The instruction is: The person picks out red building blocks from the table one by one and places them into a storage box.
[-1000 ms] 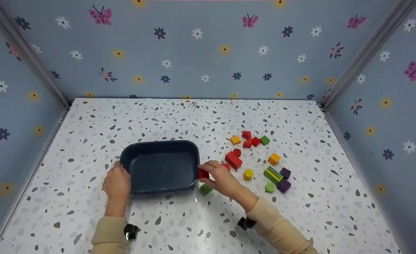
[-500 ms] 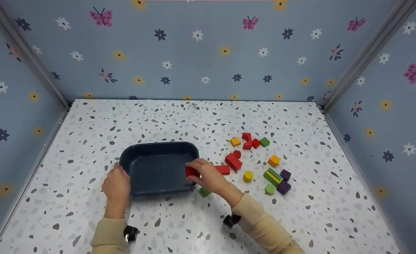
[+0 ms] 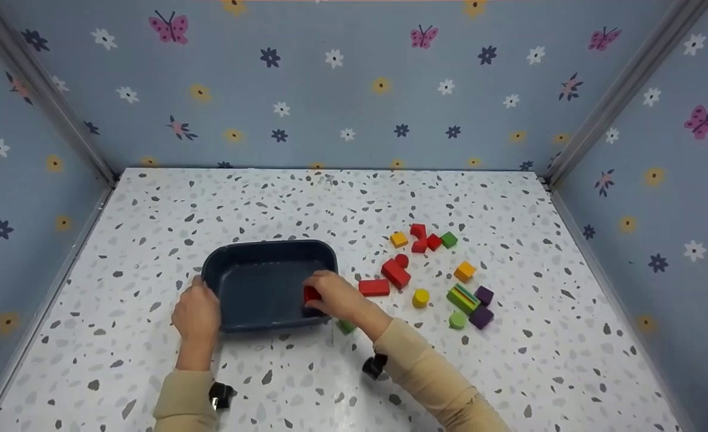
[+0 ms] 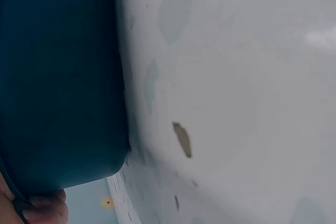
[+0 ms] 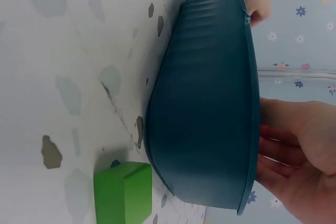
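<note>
Apparently placing a red block [image 3: 311,296], pinched in the right hand [image 3: 335,295] inside the right end of the dark blue tub [image 3: 270,252], while gripping its left end with the left hand [image 3: 197,309], next likely needing to lower and release.

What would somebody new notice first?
Probably the dark blue tub, with the left hand gripping its left end and the right hand holding a red block at its right end. Next, the bright blocks scattered on the table to the right, and the butterfly wall behind.
</note>
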`<action>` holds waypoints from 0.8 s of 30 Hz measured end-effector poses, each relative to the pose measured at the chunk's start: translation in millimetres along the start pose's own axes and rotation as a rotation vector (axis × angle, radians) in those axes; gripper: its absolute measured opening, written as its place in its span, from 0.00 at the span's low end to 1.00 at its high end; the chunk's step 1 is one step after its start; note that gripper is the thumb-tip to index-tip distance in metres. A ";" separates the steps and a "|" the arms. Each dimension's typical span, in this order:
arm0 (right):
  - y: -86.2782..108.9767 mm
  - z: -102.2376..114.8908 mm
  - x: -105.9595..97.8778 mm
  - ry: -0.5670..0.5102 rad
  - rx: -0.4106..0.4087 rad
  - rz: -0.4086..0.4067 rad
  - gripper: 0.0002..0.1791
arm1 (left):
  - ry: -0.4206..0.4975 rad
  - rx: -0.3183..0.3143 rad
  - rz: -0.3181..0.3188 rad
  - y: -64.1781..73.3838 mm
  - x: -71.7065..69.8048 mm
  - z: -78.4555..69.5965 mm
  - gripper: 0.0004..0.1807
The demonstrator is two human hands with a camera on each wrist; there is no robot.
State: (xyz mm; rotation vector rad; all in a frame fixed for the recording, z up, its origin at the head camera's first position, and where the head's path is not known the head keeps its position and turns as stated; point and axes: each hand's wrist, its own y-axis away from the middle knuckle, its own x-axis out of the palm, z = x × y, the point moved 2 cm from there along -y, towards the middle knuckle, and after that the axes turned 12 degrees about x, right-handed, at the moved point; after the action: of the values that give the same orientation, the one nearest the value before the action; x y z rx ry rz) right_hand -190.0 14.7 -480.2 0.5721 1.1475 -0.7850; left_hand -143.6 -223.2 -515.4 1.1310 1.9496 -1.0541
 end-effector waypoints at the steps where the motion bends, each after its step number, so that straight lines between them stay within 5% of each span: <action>1: -2.1 0.7 0.8 0.022 0.004 0.015 0.17 | 0.002 -0.002 0.000 -0.2 -0.3 -0.3 0.12; 13: -18.2 6.3 16.6 0.130 0.079 0.156 0.08 | 0.017 -0.001 -0.005 -0.2 0.6 0.2 0.12; 24: -26.9 7.0 27.6 0.169 0.114 0.190 0.08 | 0.013 -0.012 -0.014 0.4 0.1 0.0 0.15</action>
State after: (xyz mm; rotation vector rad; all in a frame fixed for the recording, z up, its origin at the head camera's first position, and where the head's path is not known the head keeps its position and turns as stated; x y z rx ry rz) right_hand -201.7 -13.9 -504.3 0.8434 1.1877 -0.6496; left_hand -143.3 -223.1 -515.6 1.1218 1.9744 -1.0429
